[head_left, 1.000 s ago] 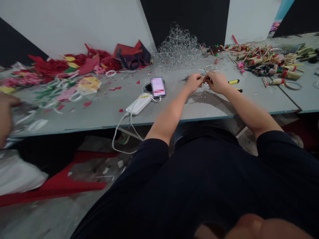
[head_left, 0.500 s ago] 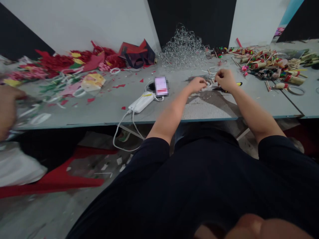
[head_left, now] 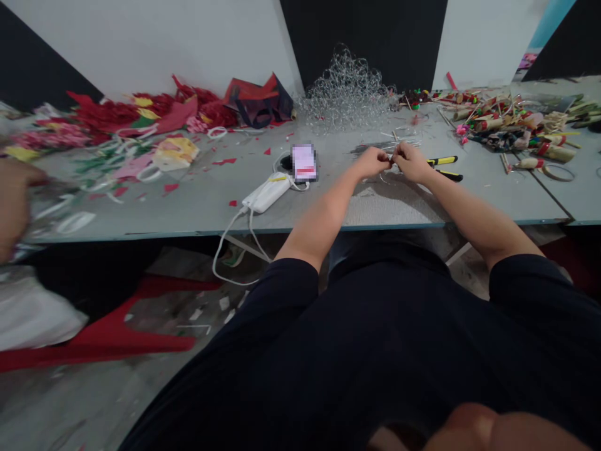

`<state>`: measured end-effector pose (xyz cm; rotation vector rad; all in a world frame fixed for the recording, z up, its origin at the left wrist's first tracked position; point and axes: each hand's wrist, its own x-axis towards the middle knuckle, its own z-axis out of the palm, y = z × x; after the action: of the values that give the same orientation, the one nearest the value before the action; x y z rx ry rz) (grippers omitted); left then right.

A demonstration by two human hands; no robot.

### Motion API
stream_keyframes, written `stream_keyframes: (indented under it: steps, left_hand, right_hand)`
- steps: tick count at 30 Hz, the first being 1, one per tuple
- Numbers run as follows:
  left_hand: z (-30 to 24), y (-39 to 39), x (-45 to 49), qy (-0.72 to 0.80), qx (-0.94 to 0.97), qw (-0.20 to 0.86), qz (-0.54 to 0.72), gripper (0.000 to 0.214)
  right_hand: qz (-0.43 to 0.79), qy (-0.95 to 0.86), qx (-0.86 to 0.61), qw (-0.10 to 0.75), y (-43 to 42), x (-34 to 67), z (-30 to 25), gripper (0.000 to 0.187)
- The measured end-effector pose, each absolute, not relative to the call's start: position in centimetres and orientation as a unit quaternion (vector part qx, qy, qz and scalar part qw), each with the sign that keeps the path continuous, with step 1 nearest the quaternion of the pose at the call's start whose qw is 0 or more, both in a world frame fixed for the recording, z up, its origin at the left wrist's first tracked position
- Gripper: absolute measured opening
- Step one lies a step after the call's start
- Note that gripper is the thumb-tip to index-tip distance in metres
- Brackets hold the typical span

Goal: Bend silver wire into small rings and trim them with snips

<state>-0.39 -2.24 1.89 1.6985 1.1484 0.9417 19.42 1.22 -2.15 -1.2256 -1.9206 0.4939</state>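
My left hand (head_left: 374, 162) and my right hand (head_left: 411, 161) meet fingertip to fingertip over the table, both closed in a pinch. A thin silvery wire (head_left: 387, 180) curves out below the fingers; its part inside the pinch is mostly hidden. Beside and partly behind my right hand lie pliers (head_left: 445, 161) with yellow and black handles spread apart, their jaws covered by the hand. Straight lengths of wire (head_left: 364, 148) lie just beyond my fingers. Farther back rises a large heap of curled silver wire (head_left: 348, 94).
A phone (head_left: 304, 161) and a white power strip (head_left: 267, 193) with a dangling cable are to the left. Red flowers (head_left: 106, 119) and scraps cover the far left, where another person's hand (head_left: 16, 200) shows. Bamboo pieces with red bands (head_left: 521, 128) crowd the right.
My right hand has come down and left to meet my left hand at the fingertips. More of the pliers' handles now shows.
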Motion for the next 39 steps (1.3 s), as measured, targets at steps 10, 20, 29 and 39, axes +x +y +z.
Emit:
stream_keyframes:
  steps: [10,20,29,39]
  left_hand:
    - [0.3,-0.3,0.1,0.455,0.598,0.51,0.419,0.053]
    - [2.0,-1.8,-1.1,0.424,0.563,0.58,0.409,0.021]
    - [1.9,-1.4,-1.9,0.385,0.582,0.592,0.403,0.009]
    - [1.4,-0.5,-2.9,0.343,0.598,0.612,0.388,0.016]
  right_hand:
    - [0.192,-0.752,-0.503,0.38,0.9,19.1,-2.1,0.031]
    - [0.192,-0.729,-0.5,0.426,2.1,20.0,-2.5,0.028]
    - [0.283,-0.674,-0.485,0.48,1.9,20.0,-1.5,0.043]
    - [0.328,-0.667,-0.446,0.498,0.8,19.8,-0.5,0.045]
